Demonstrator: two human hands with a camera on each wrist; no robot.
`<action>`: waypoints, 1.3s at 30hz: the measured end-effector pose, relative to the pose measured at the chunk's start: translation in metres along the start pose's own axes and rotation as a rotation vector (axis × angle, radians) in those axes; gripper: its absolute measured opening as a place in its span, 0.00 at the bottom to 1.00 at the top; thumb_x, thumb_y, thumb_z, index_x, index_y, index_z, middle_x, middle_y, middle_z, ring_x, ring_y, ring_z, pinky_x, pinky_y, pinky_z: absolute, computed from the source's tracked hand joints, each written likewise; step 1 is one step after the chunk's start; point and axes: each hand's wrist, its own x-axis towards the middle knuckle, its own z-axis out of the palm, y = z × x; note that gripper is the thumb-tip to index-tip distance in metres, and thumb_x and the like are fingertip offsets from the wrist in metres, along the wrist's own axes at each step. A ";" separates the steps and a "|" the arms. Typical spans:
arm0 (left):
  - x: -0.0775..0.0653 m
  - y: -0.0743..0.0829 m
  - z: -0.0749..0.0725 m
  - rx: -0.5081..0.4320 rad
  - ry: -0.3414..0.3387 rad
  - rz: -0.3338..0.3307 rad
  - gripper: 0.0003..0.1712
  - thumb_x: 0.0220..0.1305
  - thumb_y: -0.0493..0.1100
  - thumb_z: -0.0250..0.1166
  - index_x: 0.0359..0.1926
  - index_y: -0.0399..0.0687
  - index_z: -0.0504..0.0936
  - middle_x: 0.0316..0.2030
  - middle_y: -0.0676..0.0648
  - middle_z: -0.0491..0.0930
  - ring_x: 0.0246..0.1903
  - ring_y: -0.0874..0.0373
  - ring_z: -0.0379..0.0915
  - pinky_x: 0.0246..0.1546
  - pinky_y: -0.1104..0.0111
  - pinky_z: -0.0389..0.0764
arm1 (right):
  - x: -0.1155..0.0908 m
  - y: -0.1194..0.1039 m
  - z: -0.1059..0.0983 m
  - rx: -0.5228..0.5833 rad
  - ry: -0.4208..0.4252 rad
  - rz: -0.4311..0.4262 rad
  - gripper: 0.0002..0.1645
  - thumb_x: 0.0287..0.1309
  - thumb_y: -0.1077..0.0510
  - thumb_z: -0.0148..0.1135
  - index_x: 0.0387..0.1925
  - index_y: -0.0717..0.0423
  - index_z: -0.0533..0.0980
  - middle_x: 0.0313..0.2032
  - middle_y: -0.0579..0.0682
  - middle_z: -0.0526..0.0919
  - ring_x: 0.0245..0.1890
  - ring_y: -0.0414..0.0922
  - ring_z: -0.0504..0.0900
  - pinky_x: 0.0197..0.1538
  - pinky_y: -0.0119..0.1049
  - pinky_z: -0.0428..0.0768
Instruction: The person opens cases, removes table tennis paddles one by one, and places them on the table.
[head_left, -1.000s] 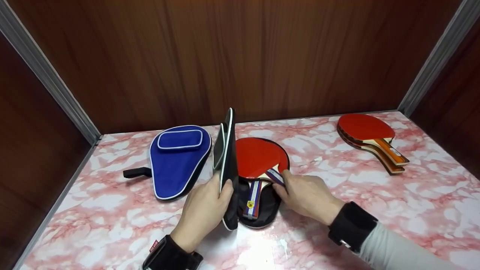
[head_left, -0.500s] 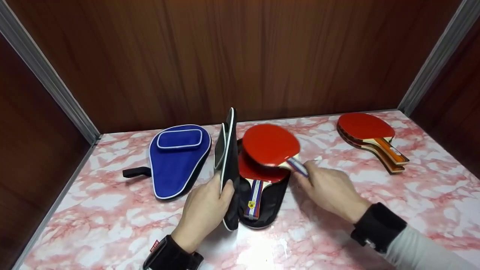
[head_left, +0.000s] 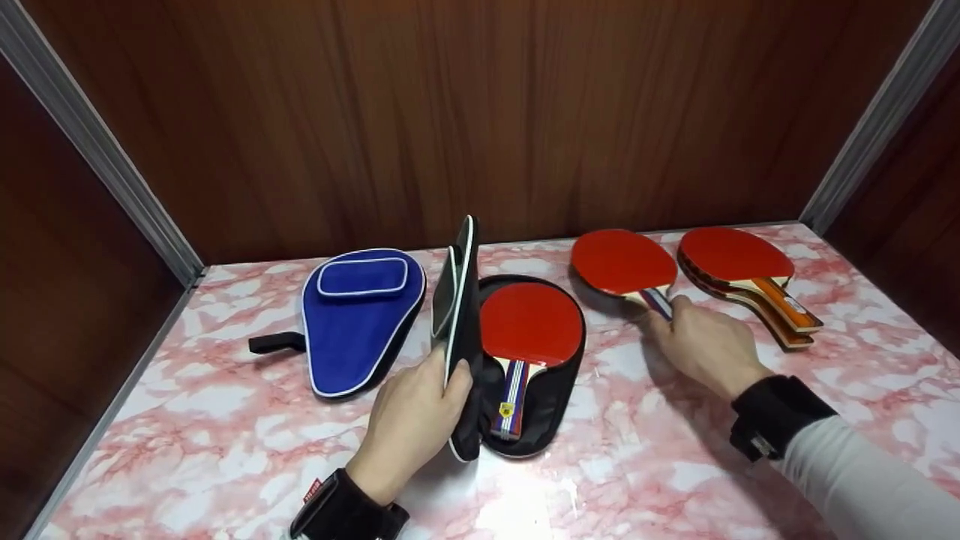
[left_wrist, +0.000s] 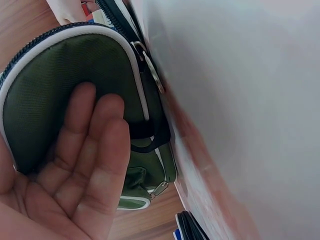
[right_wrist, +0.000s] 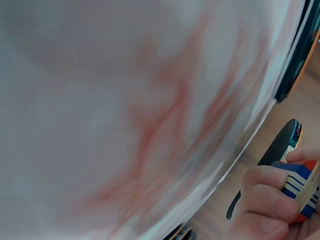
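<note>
My left hand [head_left: 416, 420] holds up the lid of a dark green table tennis bat case [head_left: 469, 322], thumb over its white-piped edge. In the left wrist view my fingers [left_wrist: 95, 145] lie against the green outer fabric [left_wrist: 75, 65]. One red bat [head_left: 531, 322] lies in the case's black lower half [head_left: 544, 416], its striped handle toward me. My right hand [head_left: 709, 341] grips another bat [head_left: 622, 261] by its striped handle, above the table and right of the case. The right wrist view shows fingers curled around that blue-and-white handle [right_wrist: 297, 182].
A blue bat case [head_left: 360, 322] with a black strap [head_left: 276, 343] lies left of the green one. Two stacked bats with orange handles [head_left: 784, 304] lie at the right. A wooden panel [head_left: 510, 112] stands behind the marbled table [head_left: 247, 442].
My right hand has lifted the upper bat out of the case and carried it right, close to the stacked bats. The lower bat now shows fully. My left hand stays on the lid.
</note>
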 end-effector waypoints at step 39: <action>-0.001 -0.001 0.002 0.027 0.005 0.017 0.13 0.80 0.48 0.61 0.34 0.50 0.76 0.24 0.42 0.82 0.30 0.34 0.86 0.30 0.44 0.77 | 0.013 -0.004 0.004 -0.247 -0.133 -0.060 0.35 0.82 0.44 0.47 0.55 0.78 0.72 0.29 0.65 0.79 0.32 0.66 0.83 0.38 0.66 0.85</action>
